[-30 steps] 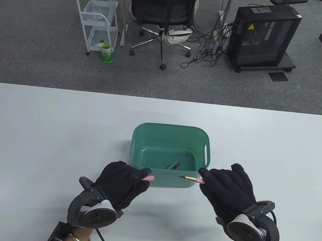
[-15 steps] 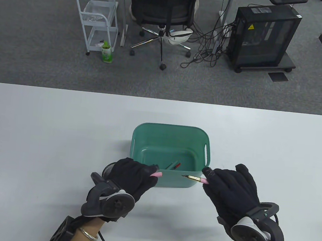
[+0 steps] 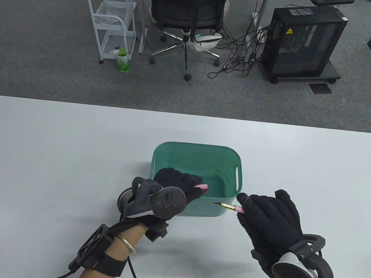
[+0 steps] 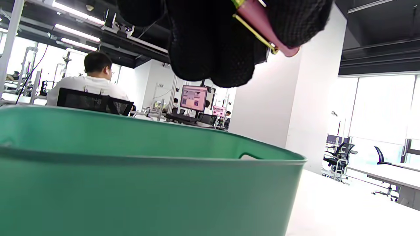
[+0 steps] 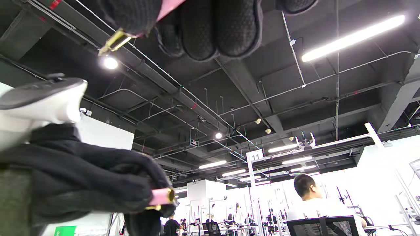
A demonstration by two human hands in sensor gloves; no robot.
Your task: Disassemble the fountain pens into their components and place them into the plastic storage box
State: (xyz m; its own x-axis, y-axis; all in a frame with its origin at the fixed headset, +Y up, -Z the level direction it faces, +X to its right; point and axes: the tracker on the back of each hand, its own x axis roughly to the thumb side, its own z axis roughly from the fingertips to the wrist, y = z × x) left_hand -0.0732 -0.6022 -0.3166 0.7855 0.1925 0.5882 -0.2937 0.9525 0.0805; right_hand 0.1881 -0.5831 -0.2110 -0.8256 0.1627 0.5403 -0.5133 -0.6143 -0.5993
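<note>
**Cap goes into the box**

While the pink cap (image 3: 201, 186) hangs over the green box (image 3: 197, 148), pinched in the left hand (image 3: 177, 181), simply release it low inside. The right hand (image 3: 268, 217) grips the nib section (image 3: 229, 207) beside the box's near wall.

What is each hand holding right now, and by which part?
The left hand grips the pink pen cap over the green box, with one end sticking out. The right hand pinches the pink pen body by its rear, gold nib end free.
</note>
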